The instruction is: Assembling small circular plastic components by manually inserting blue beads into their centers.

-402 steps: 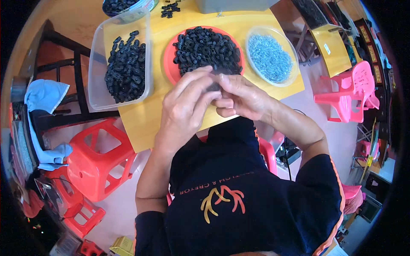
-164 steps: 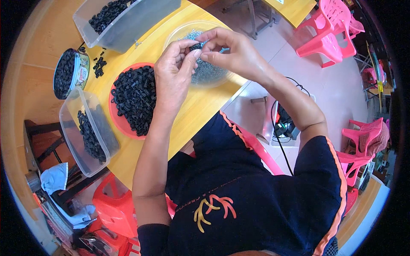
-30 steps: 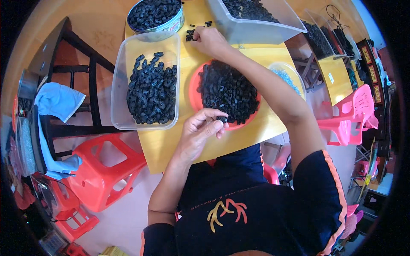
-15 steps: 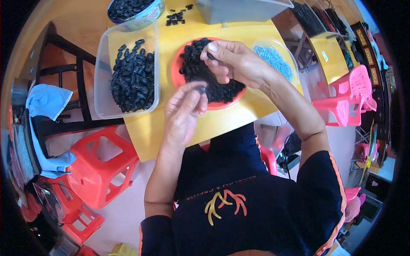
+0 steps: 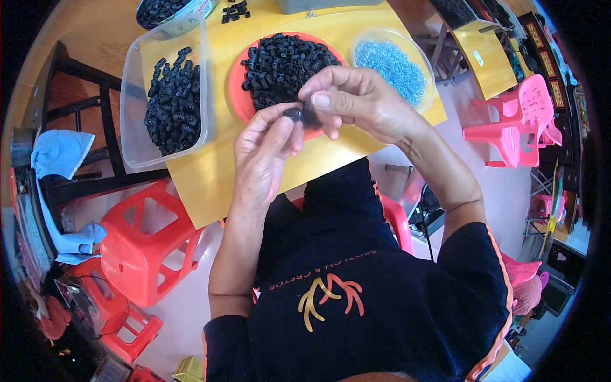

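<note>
My left hand [image 5: 259,153] pinches a small, rounded black plastic part [image 5: 293,114] between thumb and fingers. Close against it, my right hand [image 5: 366,105] is closed in a pinch at the same spot; what its fingertips hold is mostly hidden, with only something dark and blurred showing below them. Both hands are over the near edge of a red round tray [image 5: 238,95], which carries a heap of small black tubular plastic pieces [image 5: 283,67]. Right of it, a clear round dish [image 5: 428,102] contains many tiny light-blue translucent pieces [image 5: 391,70].
On the yellow table [image 5: 203,200], a clear rectangular bin [image 5: 130,121] at left contains longer black parts [image 5: 175,108]. Behind it stand a round tub [image 5: 181,24] of black pieces and some loose black bits [image 5: 235,11]. A grey container [image 5: 328,6] is at the far edge. Red stools [image 5: 143,267] stand left.
My right hand has come down and in, so its fingertips now meet those of my left hand. The whole view has shifted slightly, showing more of the tray's heap.
</note>
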Demonstrator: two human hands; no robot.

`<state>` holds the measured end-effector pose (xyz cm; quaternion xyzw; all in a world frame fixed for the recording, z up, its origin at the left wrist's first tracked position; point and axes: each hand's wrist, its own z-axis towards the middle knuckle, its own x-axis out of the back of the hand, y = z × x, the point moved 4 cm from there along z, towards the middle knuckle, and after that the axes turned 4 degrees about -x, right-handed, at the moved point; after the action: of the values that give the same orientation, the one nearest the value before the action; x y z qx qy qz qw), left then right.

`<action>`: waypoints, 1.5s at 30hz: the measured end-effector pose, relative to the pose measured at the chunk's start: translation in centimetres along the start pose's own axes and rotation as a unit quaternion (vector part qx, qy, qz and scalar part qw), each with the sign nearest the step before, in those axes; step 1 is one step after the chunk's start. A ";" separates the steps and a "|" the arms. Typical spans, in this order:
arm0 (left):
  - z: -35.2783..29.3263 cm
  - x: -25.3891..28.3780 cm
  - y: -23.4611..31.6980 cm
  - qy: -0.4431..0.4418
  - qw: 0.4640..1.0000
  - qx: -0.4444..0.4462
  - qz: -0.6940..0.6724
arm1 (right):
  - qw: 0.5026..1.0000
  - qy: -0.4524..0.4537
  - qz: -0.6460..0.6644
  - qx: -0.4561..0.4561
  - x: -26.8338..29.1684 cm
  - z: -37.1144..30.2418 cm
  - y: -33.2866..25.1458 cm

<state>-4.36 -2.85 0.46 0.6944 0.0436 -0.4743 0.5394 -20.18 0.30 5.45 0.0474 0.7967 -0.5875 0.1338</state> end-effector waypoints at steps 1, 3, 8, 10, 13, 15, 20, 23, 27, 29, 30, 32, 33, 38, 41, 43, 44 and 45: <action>0.0 -0.1 0.0 -0.004 1.000 0.003 -0.002 | 1.000 0.006 -0.003 0.007 0.0 -0.1 0.1; -0.1 -0.2 0.0 -0.006 1.000 0.005 -0.004 | 1.000 -0.002 -0.018 0.004 -0.1 -0.1 0.1; -0.1 0.1 -0.1 0.002 1.000 0.004 0.005 | 0.997 -0.001 -0.076 0.004 -0.3 -0.2 -0.1; -0.1 0.4 -0.2 -0.003 1.000 0.006 0.011 | 0.997 0.019 -0.072 0.004 -0.3 -0.2 -0.2; -0.1 0.4 -0.3 -0.003 1.000 0.004 0.022 | 0.997 0.026 -0.068 -0.003 -0.3 -0.1 -0.1; -0.1 0.5 -0.3 0.004 1.000 0.000 0.026 | 0.997 0.034 -0.064 -0.010 -0.4 -0.1 0.0; -0.1 0.5 -0.3 0.008 0.999 -0.015 0.037 | 0.997 0.067 -0.037 -0.010 -0.9 -0.2 0.9; -0.3 0.6 -0.2 0.021 0.997 -0.030 0.062 | 0.996 0.080 0.022 0.028 -1.3 -0.3 1.7; -0.3 0.7 -0.3 0.009 0.996 -0.038 0.080 | 0.993 0.107 0.007 0.058 -1.6 -0.3 2.2; -0.2 0.8 -0.2 0.012 0.995 -0.035 0.089 | 0.991 0.113 -0.004 0.071 -1.8 -0.4 2.0; -0.2 0.8 -0.2 0.012 0.995 -0.035 0.089 | 0.991 0.112 -0.004 0.071 -1.7 -0.4 2.0; -0.1 0.7 -0.2 0.008 0.995 -0.035 0.093 | 0.991 0.109 -0.008 0.079 -1.5 -0.4 2.0; -0.1 0.6 -0.2 0.008 0.995 -0.035 0.093 | 0.991 0.108 -0.008 0.079 -1.5 -0.5 1.9; 0.1 0.4 0.1 0.022 0.993 -0.050 0.101 | 0.991 0.102 0.081 0.023 -1.3 -0.4 2.0; 0.1 0.4 0.1 0.024 0.993 -0.041 0.104 | 0.989 0.101 0.109 0.012 -1.2 -0.4 2.2; 0.0 0.4 0.3 0.023 0.992 -0.039 0.117 | 0.989 0.105 0.098 0.013 -1.2 -0.4 2.1; 0.0 0.4 0.2 0.022 0.991 -0.035 0.130 | 0.990 0.111 0.088 0.014 -1.2 -0.5 2.0; 0.0 0.3 0.2 0.021 0.991 -0.034 0.130 | 0.990 0.113 0.089 0.015 -1.3 -0.6 2.0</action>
<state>-4.06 -3.07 0.39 0.6849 -0.0200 -0.3838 0.6190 -18.55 1.60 4.16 0.1857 0.7905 -0.5760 0.0938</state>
